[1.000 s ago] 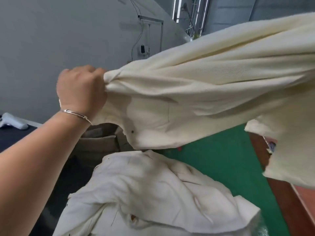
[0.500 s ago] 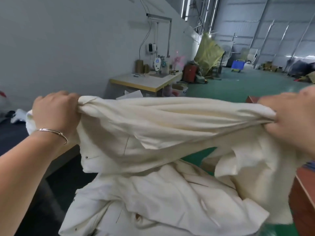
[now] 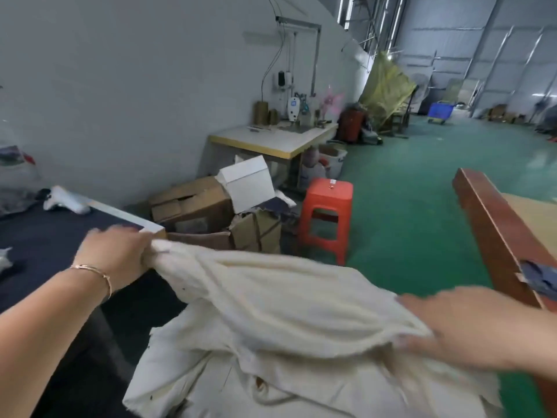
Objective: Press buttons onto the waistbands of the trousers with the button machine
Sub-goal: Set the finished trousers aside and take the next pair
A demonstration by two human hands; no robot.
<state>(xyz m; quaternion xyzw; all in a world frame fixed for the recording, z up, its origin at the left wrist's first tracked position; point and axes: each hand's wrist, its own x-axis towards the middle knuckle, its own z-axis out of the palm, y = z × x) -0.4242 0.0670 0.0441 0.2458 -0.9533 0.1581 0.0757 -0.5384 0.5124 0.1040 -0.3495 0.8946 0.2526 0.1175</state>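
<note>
Cream trousers point(image 3: 286, 300) are hanging soft and limp over the heap point(image 3: 241, 384); left hand point(image 3: 116, 254) and right hand point(image 3: 470, 333) are clenching opposite ends, fingers closed on cloth; waistband grips look surest; orange stool point(image 3: 327, 206) is standing beyond.

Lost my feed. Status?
Left hand and right hand: both grips shut on cream trousers, stretched over the pile. Button machine not in view. Nothing blocking.

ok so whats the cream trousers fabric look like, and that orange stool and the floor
Cream trousers: looks like a matte woven cotton or similar, soft, with drooping folds; blur hides the weave. Orange stool: apparently moulded plastic, one piece, uniform colour, slight sheen. Floor: seemingly green painted or coated concrete, smooth, with pale reflections farther back.
</note>
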